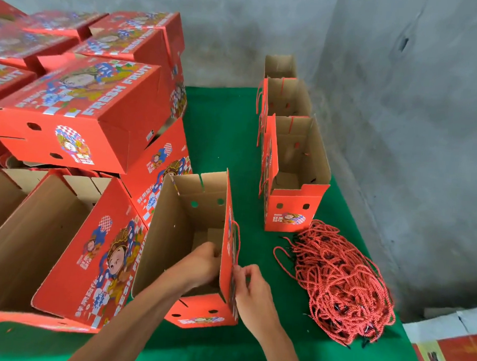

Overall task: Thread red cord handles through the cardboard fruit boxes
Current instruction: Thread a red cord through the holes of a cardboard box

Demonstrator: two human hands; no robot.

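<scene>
A green mat [223, 140] covers the work surface, and everything is placed here relative to the open cardboard box [184, 232] standing upright near its front edge. To the left of that box, and touching it, a larger red printed box [87, 252] lies tilted with its open side up. Behind and above that, a stack of closed red boxes [77, 109] marked "FRESH FRUIT" crowds the far left. To the right of the open box, well apart, three more open boxes [294, 156] stand in a row running away toward a grey wall [403, 106], with red cords hanging down their left sides. Just in front of that row, right of the open box, lies a heaped pile of red cords [343, 281].

The left hand [201, 264] reaches down inside the open box, fingers curled against its right wall; what they hold is hidden. The right hand [249, 287] is outside that same wall, thumb and fingers pinching a red cord handle [238, 244], which loops up along the wall's outer face.

The open box shows two round holes in its far wall and holds nothing but the hand.
</scene>
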